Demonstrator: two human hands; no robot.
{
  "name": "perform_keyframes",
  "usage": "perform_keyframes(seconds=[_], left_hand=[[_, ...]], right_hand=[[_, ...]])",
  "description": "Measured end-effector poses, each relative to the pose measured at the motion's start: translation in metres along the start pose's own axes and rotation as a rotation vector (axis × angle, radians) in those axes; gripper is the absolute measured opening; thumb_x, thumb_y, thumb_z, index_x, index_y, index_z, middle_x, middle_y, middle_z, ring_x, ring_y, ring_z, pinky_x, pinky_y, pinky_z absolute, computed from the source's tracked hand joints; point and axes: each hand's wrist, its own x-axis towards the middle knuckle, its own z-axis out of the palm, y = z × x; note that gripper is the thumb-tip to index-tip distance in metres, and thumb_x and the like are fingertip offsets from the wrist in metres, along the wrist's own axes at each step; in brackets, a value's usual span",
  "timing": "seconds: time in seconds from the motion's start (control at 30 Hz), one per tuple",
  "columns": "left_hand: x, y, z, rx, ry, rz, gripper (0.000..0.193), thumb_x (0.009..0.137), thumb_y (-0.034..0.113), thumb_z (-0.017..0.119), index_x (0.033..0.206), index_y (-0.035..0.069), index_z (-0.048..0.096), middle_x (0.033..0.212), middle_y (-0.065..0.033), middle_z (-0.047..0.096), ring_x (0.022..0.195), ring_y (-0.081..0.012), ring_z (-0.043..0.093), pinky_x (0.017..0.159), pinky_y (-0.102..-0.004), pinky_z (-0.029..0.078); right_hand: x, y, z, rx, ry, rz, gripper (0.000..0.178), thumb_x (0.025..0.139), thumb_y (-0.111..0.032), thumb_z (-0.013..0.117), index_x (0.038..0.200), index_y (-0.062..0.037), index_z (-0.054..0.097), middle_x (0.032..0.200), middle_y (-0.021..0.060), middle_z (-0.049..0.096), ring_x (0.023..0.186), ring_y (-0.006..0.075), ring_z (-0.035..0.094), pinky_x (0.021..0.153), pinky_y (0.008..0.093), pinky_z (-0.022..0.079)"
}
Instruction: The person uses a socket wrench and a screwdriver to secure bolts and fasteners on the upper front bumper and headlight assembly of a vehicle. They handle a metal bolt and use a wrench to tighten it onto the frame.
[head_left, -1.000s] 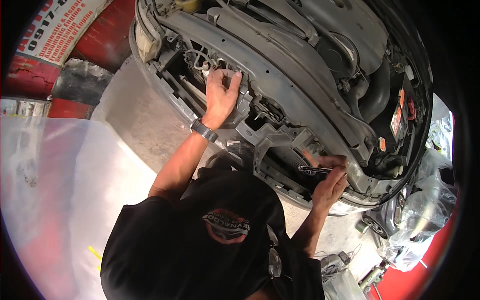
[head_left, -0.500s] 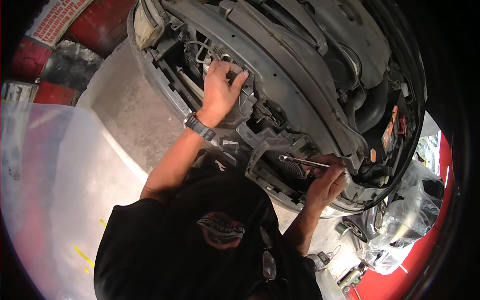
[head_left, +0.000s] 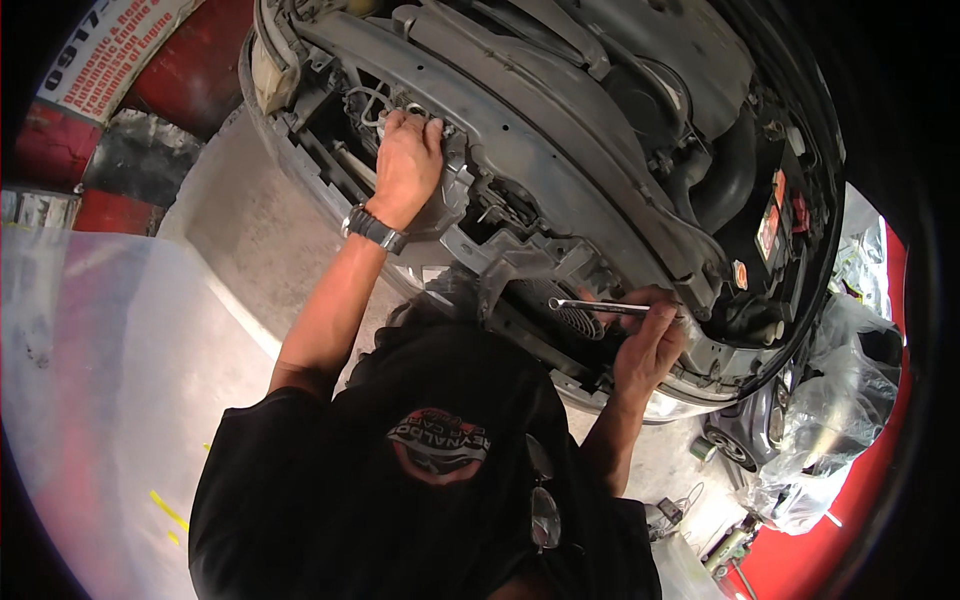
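Left hand [head_left: 408, 160] grips the car's front panel [head_left: 560, 170] to steady it; right hand [head_left: 650, 345] fingers clasp a wrench [head_left: 600, 307] aimed at the grille [head_left: 565, 312]

The grey concrete floor [head_left: 230, 230] carries the car's stripped front end [head_left: 560, 190]. Left of the car lies a clear plastic sheet [head_left: 90, 380]; right of it sit crumpled plastic bags [head_left: 830, 420] and small tools [head_left: 735, 545].
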Motion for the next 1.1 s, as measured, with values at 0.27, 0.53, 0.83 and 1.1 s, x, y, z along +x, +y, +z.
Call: perform_keyframes(seconds=[0.27,0.53,0.83,1.1], left_hand=[[-0.003,-0.008,0.004,-0.744,-0.161,-0.545,0.021,0.085,0.019,0.074,0.088,-0.001,0.069,0.072,0.0023,0.063,0.061,-0.0032,0.05,0.055,-0.0203,0.04],[-0.002,0.012,-0.009,0.02,0.04,0.162,0.027,0.086,0.025,0.072,0.085,-0.002,0.068,0.081,-0.0141,0.065,0.075,-0.0254,0.06,0.071,-0.0322,0.048],[0.003,0.006,-0.012,0.228,-0.034,0.17,0.031,0.086,0.027,0.072,0.085,-0.003,0.068,0.079,-0.0158,0.066,0.084,-0.0336,0.061,0.076,-0.0416,0.048],[0.007,0.006,-0.014,-0.562,-0.3,-0.565,0.016,0.087,0.02,0.074,0.084,0.005,0.068,0.076,0.0015,0.064,0.061,-0.0052,0.057,0.054,-0.023,0.046]], right_hand=[[-0.005,0.016,-0.021,0.046,0.028,-0.039,0.042,0.105,-0.036,0.037,0.09,-0.001,0.055,0.078,0.0048,0.058,0.063,0.0096,0.057,0.059,0.0216,0.041],[-0.012,0.025,-0.03,0.156,0.139,0.058,0.039,0.104,-0.031,0.04,0.09,0.0005,0.058,0.078,0.0039,0.057,0.062,0.0088,0.055,0.059,0.0229,0.047],[-0.022,0.031,-0.033,0.221,0.116,0.05,0.038,0.105,-0.027,0.039,0.089,0.0024,0.056,0.073,0.0033,0.053,0.062,0.0086,0.054,0.059,0.023,0.045],[-0.023,0.028,-0.047,0.197,0.163,0.044,0.039,0.105,-0.028,0.039,0.086,0.0012,0.056,0.071,0.003,0.052,0.061,0.009,0.054,0.058,0.0228,0.044]])
